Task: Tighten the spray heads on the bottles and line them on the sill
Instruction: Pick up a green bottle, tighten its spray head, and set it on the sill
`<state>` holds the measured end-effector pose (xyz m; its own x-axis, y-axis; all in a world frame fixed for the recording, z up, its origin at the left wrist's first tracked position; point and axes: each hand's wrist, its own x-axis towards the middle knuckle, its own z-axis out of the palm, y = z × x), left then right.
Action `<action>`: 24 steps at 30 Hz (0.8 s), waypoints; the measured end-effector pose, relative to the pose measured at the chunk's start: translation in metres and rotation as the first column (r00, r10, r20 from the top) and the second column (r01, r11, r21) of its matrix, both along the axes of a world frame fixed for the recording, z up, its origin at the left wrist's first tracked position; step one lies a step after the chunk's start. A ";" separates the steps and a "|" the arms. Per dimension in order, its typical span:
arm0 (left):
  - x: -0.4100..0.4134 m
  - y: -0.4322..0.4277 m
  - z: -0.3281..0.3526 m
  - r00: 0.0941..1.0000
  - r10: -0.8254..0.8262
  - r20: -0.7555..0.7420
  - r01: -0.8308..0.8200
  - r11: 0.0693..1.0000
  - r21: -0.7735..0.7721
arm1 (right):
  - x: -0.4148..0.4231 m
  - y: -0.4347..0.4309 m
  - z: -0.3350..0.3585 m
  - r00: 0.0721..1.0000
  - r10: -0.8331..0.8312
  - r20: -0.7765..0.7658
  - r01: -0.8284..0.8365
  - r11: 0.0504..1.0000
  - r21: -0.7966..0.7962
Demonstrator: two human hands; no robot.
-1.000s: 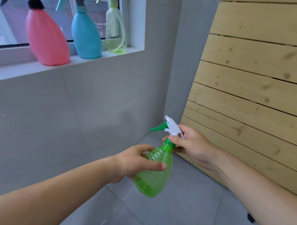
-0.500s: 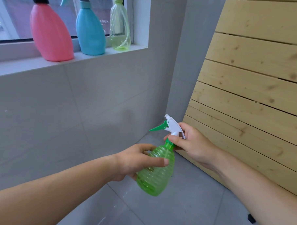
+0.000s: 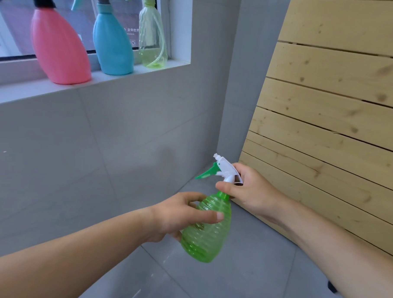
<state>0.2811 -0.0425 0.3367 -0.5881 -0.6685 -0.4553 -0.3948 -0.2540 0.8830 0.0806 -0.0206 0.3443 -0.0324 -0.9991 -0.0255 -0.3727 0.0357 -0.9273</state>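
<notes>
I hold a ribbed green see-through spray bottle (image 3: 206,237) in mid-air over the floor. My left hand (image 3: 179,215) wraps around its body. My right hand (image 3: 250,191) pinches the neck just under the white spray head (image 3: 225,168) with its green trigger. On the white window sill (image 3: 20,91) at the upper left stand three bottles in a row: a pink one (image 3: 58,50), a blue one (image 3: 113,46) and a pale clear-green one (image 3: 152,41).
A grey tiled wall (image 3: 101,149) runs below the sill to a corner. A slatted pale wooden panel (image 3: 339,114) leans on the right. Grey floor tiles (image 3: 241,281) lie below, with a small dark object (image 3: 332,287) at the lower right.
My head view has shifted slightly, so the sill bottles sit a little further right. Both hands keep their grip on the green bottle, which has barely moved.
</notes>
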 end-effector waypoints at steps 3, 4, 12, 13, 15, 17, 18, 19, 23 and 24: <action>0.000 0.001 0.000 1.000 -0.016 -0.002 0.016 1.000 0.003 | 0.009 -0.002 -0.005 0.997 -0.055 -0.061 0.054 0.998 -0.032; 0.000 0.001 0.000 1.000 -0.016 -0.001 0.016 1.000 -0.001 | 0.009 -0.002 -0.004 1.000 -0.029 -0.005 0.029 0.999 -0.015; 0.002 0.000 -0.001 1.000 -0.001 0.004 0.001 1.000 -0.009 | 0.006 -0.002 -0.005 1.000 0.009 -0.005 -0.009 1.000 0.003; 0.002 0.001 -0.001 1.000 -0.008 0.007 0.008 1.000 -0.009 | 0.007 -0.004 -0.007 0.999 -0.017 -0.033 0.017 1.000 -0.003; 0.002 0.000 0.000 1.000 -0.014 0.009 0.014 1.000 -0.013 | 0.006 -0.004 -0.005 0.996 0.017 0.084 -0.019 0.999 0.031; 0.003 -0.002 0.002 1.000 -0.003 0.002 0.003 1.000 -0.015 | -0.001 -0.005 -0.002 0.964 0.086 0.253 -0.103 0.993 0.054; 0.004 -0.002 0.002 1.000 0.004 0.002 -0.004 1.000 -0.015 | -0.003 -0.005 -0.001 0.958 0.106 0.266 -0.122 0.992 0.041; 0.004 -0.002 0.003 1.000 0.004 0.005 -0.004 1.000 -0.018 | -0.004 -0.005 -0.001 0.965 0.114 0.236 -0.123 0.992 0.025; 0.001 0.001 0.001 1.000 -0.017 0.025 0.018 1.000 -0.024 | 0.006 -0.006 -0.010 1.000 0.007 0.002 -0.007 1.000 0.028; 0.001 0.001 0.001 1.000 -0.014 0.023 0.014 1.000 -0.023 | 0.006 -0.006 -0.009 0.998 0.018 0.054 -0.020 0.999 0.044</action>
<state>0.2823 -0.0418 0.3379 -0.5871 -0.6707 -0.4533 -0.4184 -0.2280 0.8792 0.0866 -0.0262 0.3357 -0.0108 -0.9974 -0.0714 -0.3239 0.0711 -0.9434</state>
